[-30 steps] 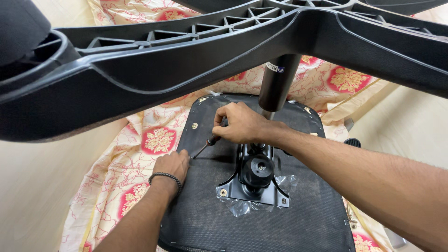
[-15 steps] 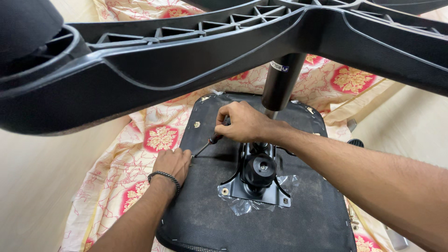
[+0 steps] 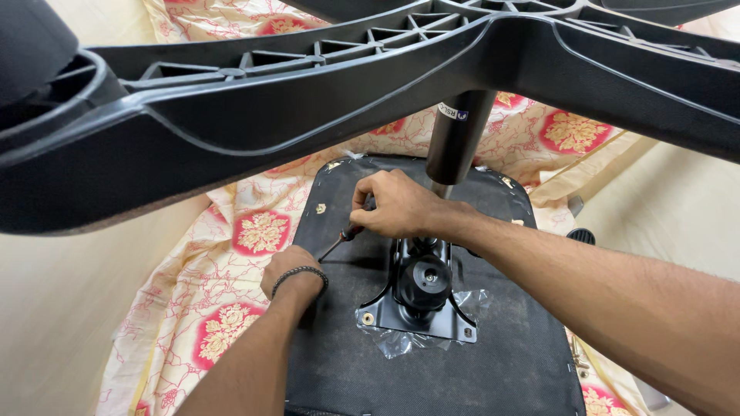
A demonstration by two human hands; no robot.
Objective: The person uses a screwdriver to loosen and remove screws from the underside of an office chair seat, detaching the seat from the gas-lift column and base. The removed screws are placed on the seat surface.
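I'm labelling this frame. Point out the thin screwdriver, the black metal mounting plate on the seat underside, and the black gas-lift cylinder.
thin screwdriver (image 3: 333, 248), head view, on its metal shaft.
black metal mounting plate (image 3: 385, 302), head view, on its left arm.
black gas-lift cylinder (image 3: 455, 142), head view, on its middle.

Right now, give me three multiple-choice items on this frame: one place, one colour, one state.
1. Where is the left hand?
A. on the seat underside's left edge
B. on the gas cylinder
C. on the floor

2. What colour is the mounting plate?
A. white
B. red
C. black

3. What is the right hand doing?
A. lying open and empty
B. gripping a screwdriver
C. holding a caster

Answers: 1 A, it rests by the screwdriver tip at the seat underside edge; 2 C, the metal is black; 3 B, fingers wrap the handle.
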